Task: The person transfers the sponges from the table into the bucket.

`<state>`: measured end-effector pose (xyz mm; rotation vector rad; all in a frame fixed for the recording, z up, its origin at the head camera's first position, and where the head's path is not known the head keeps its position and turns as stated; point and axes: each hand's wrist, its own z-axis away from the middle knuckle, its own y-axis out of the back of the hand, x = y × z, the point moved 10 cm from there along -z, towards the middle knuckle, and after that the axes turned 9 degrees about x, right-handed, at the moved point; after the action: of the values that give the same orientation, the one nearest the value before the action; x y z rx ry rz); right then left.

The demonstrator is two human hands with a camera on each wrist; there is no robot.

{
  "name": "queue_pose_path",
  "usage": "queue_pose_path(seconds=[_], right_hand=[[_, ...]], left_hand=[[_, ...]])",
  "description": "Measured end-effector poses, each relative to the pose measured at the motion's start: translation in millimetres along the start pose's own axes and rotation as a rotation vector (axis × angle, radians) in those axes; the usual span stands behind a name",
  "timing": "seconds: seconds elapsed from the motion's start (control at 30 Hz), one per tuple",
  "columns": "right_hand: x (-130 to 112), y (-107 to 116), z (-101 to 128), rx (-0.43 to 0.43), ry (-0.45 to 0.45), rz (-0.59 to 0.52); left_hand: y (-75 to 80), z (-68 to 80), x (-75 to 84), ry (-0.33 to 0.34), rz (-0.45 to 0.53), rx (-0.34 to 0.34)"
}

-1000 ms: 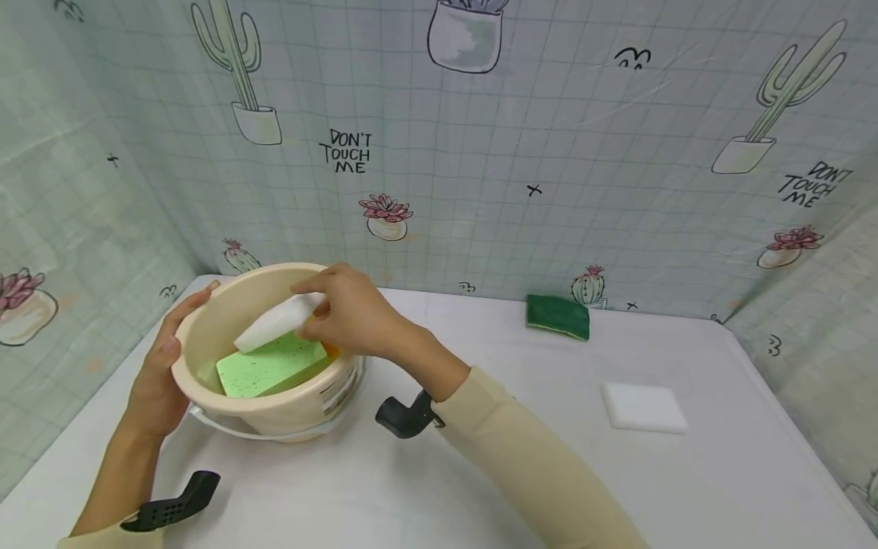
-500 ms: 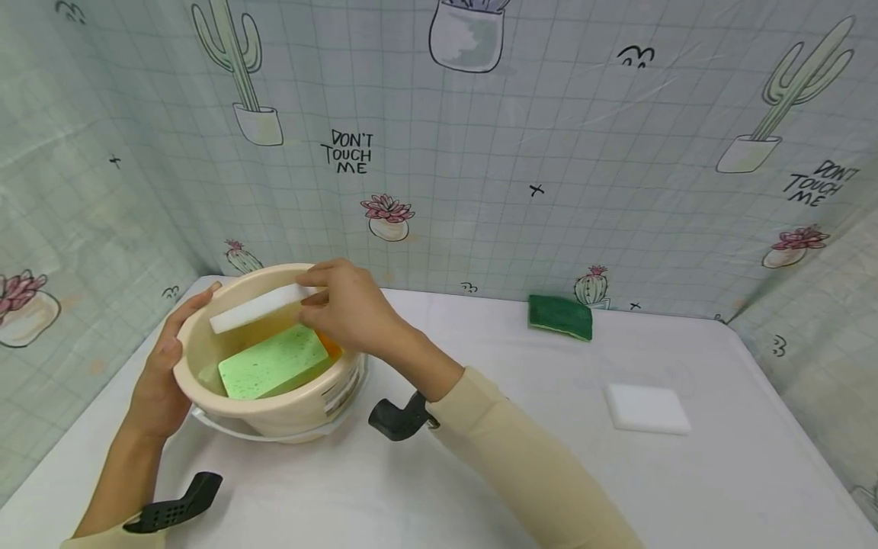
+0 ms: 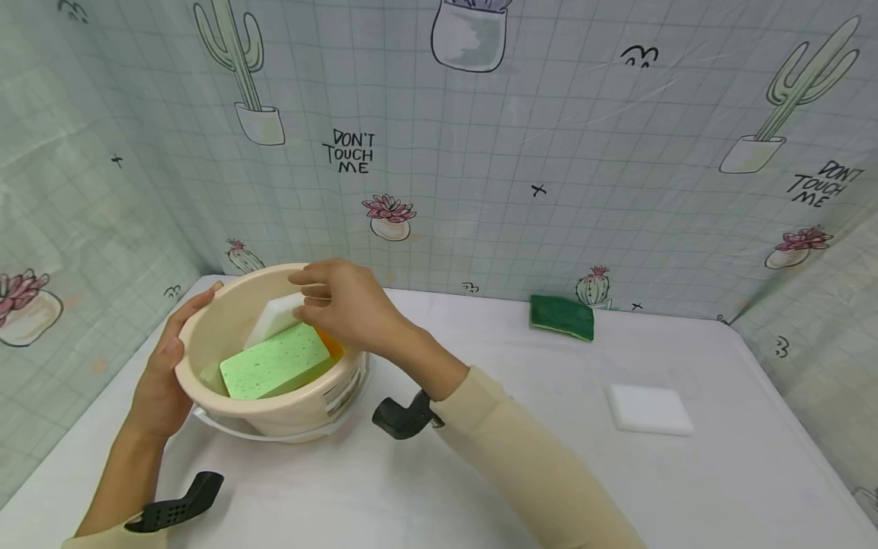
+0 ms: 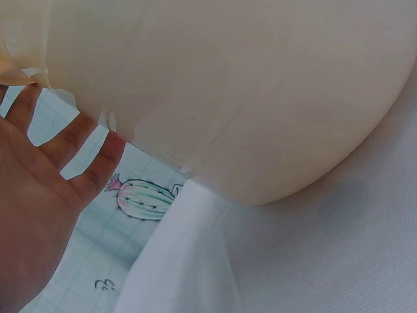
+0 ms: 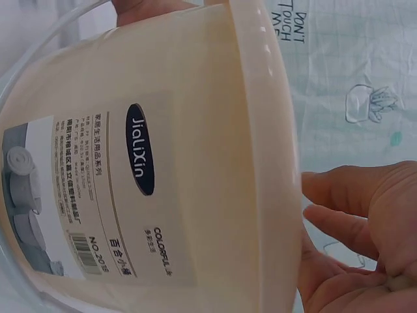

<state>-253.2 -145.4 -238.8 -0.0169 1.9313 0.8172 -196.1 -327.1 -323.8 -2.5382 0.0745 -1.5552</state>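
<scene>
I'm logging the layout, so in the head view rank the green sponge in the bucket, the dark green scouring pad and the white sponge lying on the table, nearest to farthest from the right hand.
1. Green sponge, in the bucket just below the right hand.
2. Dark green scouring pad, by the back wall, to the right.
3. White sponge, on the table, farther right.

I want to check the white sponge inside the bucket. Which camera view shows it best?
The head view: the white sponge leans inside the bucket, above the green sponge, under the right hand. Both wrist views show only the bucket's outer wall, not that sponge.
</scene>
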Motion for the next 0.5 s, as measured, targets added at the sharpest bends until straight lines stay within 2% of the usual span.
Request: queue_pose_path(seconds=[0.17, 0.33, 0.5], right_hand=[[-6.9, 14.2, 6.8, 0.005, 0.095, 0.018], [-8.1, 42.9, 17.9, 0.083, 0.204, 0.003], [5.3, 72.7, 29.9, 0.161, 0.216, 0.014]], left_hand=[[0.4, 0.4, 0.2, 0.0, -0.017, 0.0], [0.1, -0.3, 1.6, -0.004, -0.034, 0.004], [0.5, 1.7, 0.7, 0.014, -0.031, 0.023]])
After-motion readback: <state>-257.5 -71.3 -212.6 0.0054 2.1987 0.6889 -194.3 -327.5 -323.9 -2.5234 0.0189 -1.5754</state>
